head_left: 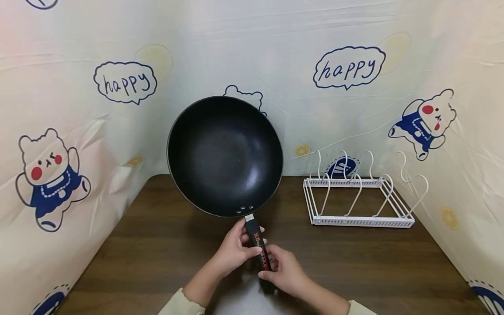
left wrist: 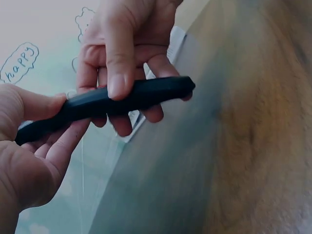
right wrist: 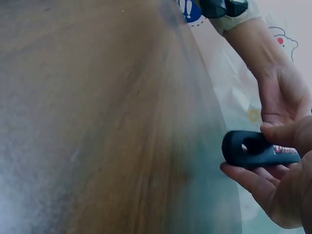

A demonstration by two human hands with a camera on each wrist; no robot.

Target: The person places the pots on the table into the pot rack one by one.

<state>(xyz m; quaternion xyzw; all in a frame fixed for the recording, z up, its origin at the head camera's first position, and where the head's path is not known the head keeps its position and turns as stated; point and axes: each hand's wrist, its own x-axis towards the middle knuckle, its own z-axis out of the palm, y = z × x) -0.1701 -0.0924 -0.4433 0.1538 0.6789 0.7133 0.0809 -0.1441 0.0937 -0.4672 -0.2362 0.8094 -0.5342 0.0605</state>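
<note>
A black wok (head_left: 225, 155) is held up above the table, tilted so that its dark inside faces me. Its black handle (head_left: 257, 243), with red lettering, points down toward me. My left hand (head_left: 235, 248) grips the handle near the pan end, thumb on top and fingers beneath. Closer to the free end, my right hand (head_left: 289, 269) pinches the handle between thumb and fingers. In the left wrist view both thumbs lie on the handle (left wrist: 146, 91). The right wrist view shows the hanging hole in the handle's end (right wrist: 236, 151).
A white wire rack (head_left: 362, 222) with several curved hooks stands on the right of the brown wooden table (head_left: 157, 262). Printed cloth (head_left: 189, 43) with bears and "happy" bubbles encloses the table's back and sides.
</note>
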